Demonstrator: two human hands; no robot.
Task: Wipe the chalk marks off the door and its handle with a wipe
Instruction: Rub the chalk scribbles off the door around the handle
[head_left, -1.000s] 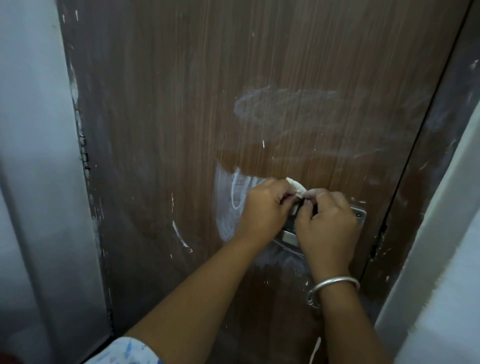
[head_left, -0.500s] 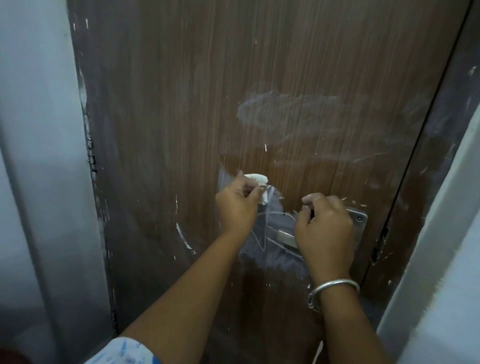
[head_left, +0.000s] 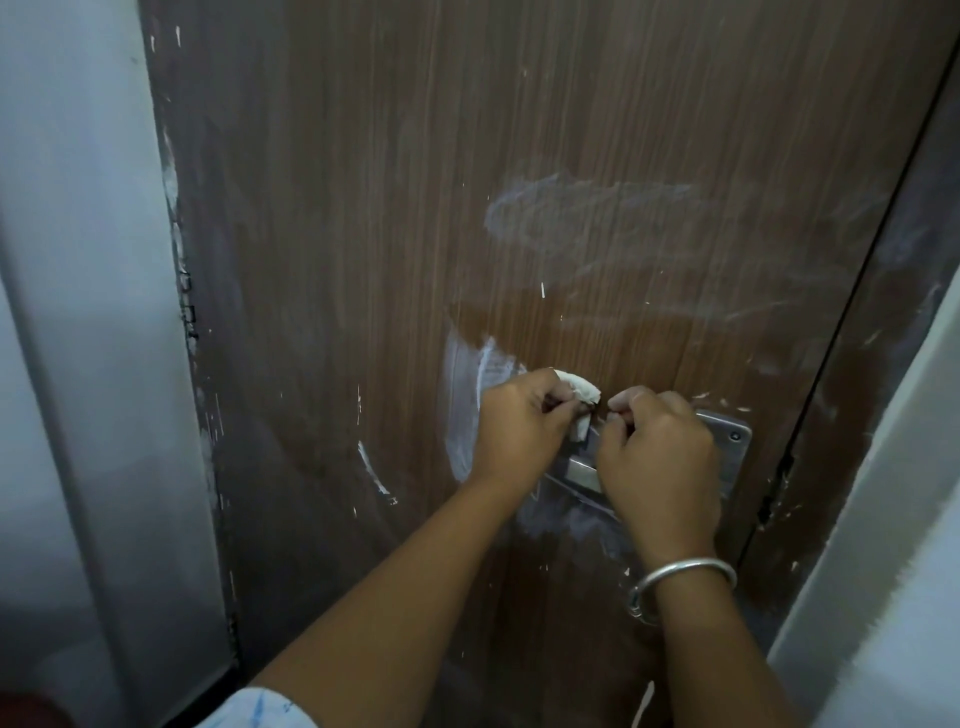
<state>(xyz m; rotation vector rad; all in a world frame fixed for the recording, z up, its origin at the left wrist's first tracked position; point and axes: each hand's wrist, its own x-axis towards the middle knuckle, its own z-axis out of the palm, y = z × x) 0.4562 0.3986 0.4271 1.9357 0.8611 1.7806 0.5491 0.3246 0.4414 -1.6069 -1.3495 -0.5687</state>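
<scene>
A brown wooden door (head_left: 363, 234) fills the view, smeared with white chalk marks (head_left: 462, 410) left of the handle and a hazy patch (head_left: 597, 218) higher up. My left hand (head_left: 519, 431) is closed on a small crumpled white wipe (head_left: 737, 396) and presses it against the door just above the metal handle (head_left: 582, 470). My right hand (head_left: 660, 457) is wrapped around the handle, in front of its steel plate (head_left: 732, 441). Most of the handle is hidden by both hands.
A pale wall (head_left: 67, 364) borders the door on the left. The dark door frame (head_left: 857, 364) and a light wall (head_left: 893, 519) lie on the right. A silver bangle (head_left: 680, 574) circles my right wrist. Small chalk streaks (head_left: 371, 470) dot the lower left door.
My left hand swept the wipe left across the chalk patch, then came back right to beside my right hand above the handle. My right hand stayed on the handle.
</scene>
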